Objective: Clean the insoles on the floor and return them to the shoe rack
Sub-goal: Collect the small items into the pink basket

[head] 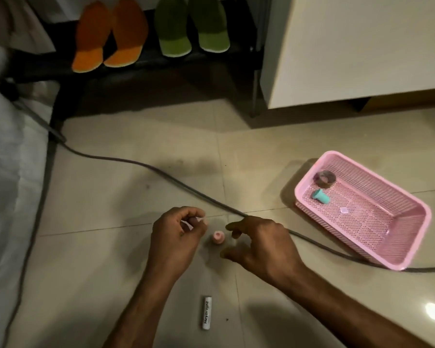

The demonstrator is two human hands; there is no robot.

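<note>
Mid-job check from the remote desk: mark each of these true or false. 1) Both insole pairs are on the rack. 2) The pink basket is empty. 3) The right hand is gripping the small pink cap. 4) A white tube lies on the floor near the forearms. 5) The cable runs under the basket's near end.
1) True: the orange insoles and green insoles sit on the shoe rack.
2) False: the pink basket holds a teal piece and a ring-shaped item.
3) False: the right hand is open beside the pink cap, not touching it.
4) True: the white tube lies there.
5) True: the cable passes beneath it.
</note>
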